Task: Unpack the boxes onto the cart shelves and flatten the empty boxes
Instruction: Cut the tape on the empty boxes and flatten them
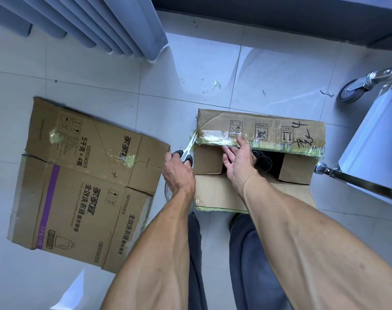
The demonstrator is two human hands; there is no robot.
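An open cardboard box (pixel 215 193) stands on the floor in front of my feet, its taped far flap (pixel 280 130) folded back. Dark glassy items (pixel 265 162) show inside it. My left hand (pixel 178 173) grips black-handled scissors (pixel 188 151) at the box's left far corner, blades pointing up along the tape. My right hand (pixel 239 157) reaches into the box opening with fingers extended, touching the edge of the far flap. A flattened cardboard box (pixel 83 182) with purple stripe lies on the floor to the left.
A metal cart (pixel 369 139) with a grey caster wheel (pixel 351 91) stands at the right. Grey curtains (pixel 83 23) hang at the upper left. Scraps of tape (pixel 216 84) litter the tiled floor beyond the box. My legs are below the box.
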